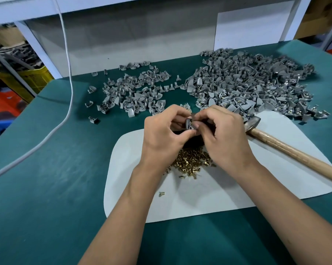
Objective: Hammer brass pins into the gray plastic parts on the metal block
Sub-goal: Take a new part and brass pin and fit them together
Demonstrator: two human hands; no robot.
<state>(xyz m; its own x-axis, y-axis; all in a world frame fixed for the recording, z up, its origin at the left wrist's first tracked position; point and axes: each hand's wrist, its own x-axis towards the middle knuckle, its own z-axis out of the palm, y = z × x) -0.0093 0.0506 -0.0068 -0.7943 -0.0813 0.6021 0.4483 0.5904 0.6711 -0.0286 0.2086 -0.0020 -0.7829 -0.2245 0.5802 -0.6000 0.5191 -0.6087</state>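
Pinched between thumb and fingertips of the left hand (162, 133): one gray plastic part (190, 124), held at frame centre, just above the white mat (276, 180). Curled in from the right, fingers of the right hand (221, 135), thumb and forefinger closed against the same part's right edge; whether a pin sits between them, cannot tell. Both forearms angled up from the lower edge, wrists bent slightly inward, knuckles raised, palms facing each other. Directly beneath the wrists, a heap of brass pins (192, 161) on the mat, with one stray pin (161, 193) lying apart toward lower left. Dark shape under the hands, mostly hidden, possibly the metal block. Right of the hands, a hammer (287, 145) lying flat, head touching the nearer pile, wooden handle running to the right edge. Upper centre, a smaller spread of gray parts (134, 92); upper right, a larger pile (253, 85), both on the green table (46, 169). Upper left, a white cable (70, 92) trailing down across the table.
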